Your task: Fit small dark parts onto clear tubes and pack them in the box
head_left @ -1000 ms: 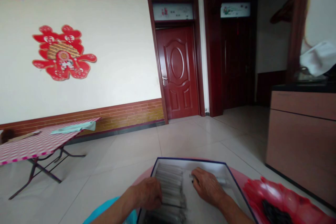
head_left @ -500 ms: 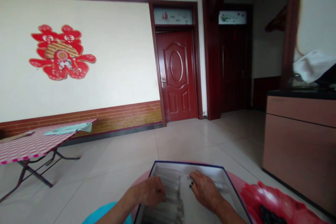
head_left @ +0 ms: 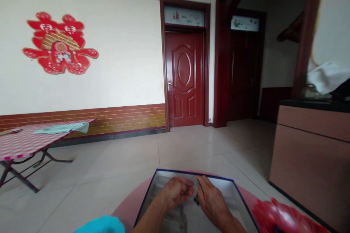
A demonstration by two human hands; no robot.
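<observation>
Both hands are inside a shallow white box with a dark blue rim. My left hand is closed in a pinch near the box's middle; anything between its fingertips is too small to make out. Just beside it, my right hand is closed with its fingers curled down. Small dark-tipped pieces stick out from under its fingers; the rest of them is hidden. Thin, pale, see-through strips lie in rows in the left part of the box, partly covered by my left arm.
Under the box is a pink round surface. A bright blue object is at lower left, and a shiny red plastic bag at lower right. A folding table with checked cloth stands left, a brown cabinet right.
My left hand has moved right, from above the rows of strips to beside my right hand. The right hand stays nearly in place. The view has shifted slightly.
</observation>
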